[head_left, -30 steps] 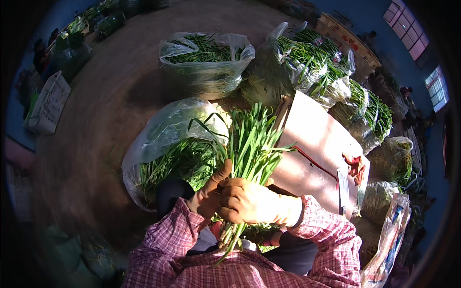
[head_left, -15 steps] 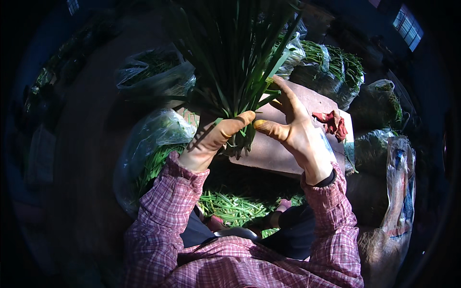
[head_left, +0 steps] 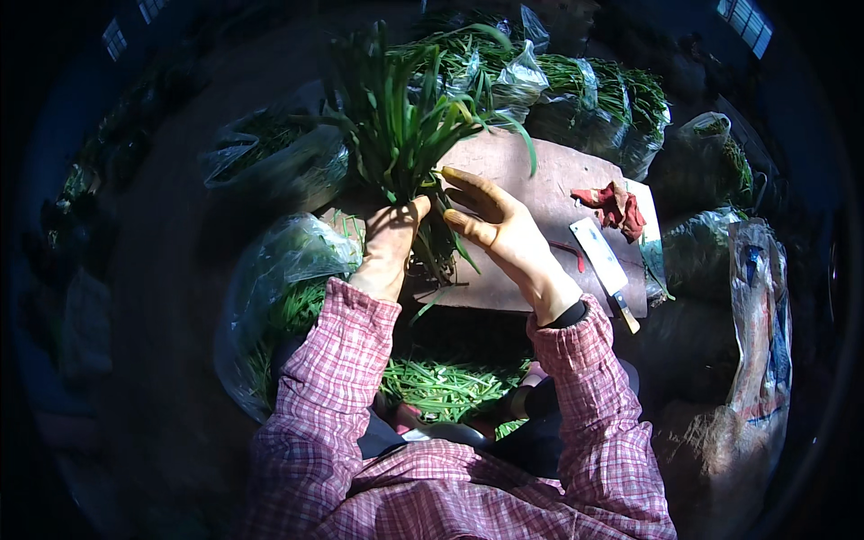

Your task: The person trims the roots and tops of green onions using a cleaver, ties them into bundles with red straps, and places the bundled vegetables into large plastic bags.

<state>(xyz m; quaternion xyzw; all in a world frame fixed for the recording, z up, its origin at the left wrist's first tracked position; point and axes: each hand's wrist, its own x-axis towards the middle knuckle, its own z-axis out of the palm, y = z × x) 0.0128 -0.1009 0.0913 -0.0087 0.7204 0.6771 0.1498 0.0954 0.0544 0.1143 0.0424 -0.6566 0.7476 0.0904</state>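
A bunch of garlic chives (head_left: 391, 117), with long flat green leaves, stands upright in front of me, leaves spread at the top. My left hand (head_left: 390, 238) is closed round its lower part, thumb across the stalks. Cut ends hang below the grip. On the bunch's right side is my right hand (head_left: 504, 234), its fingers stretched out and its thumb apart. Its fingertips reach the stalks without closing round them. Beneath lies a pinkish board (head_left: 562, 166). A cleaver (head_left: 601, 256) with a light wooden handle rests on it, right of my right hand.
A crumpled red cloth (head_left: 616, 209) and a thin red strip (head_left: 571, 254) lie on the board. Plastic bags of greens stand around: one at left (head_left: 292, 252), another behind (head_left: 589, 103). Loose green trimmings (head_left: 445, 389) cover the ground between my feet. A clear plastic sack (head_left: 751, 315) is at right.
The bunch and both hands have come lower and left, and the leaf tops have come into view. My right hand's fingers are closer together. The cleaver, hidden before, now shows.
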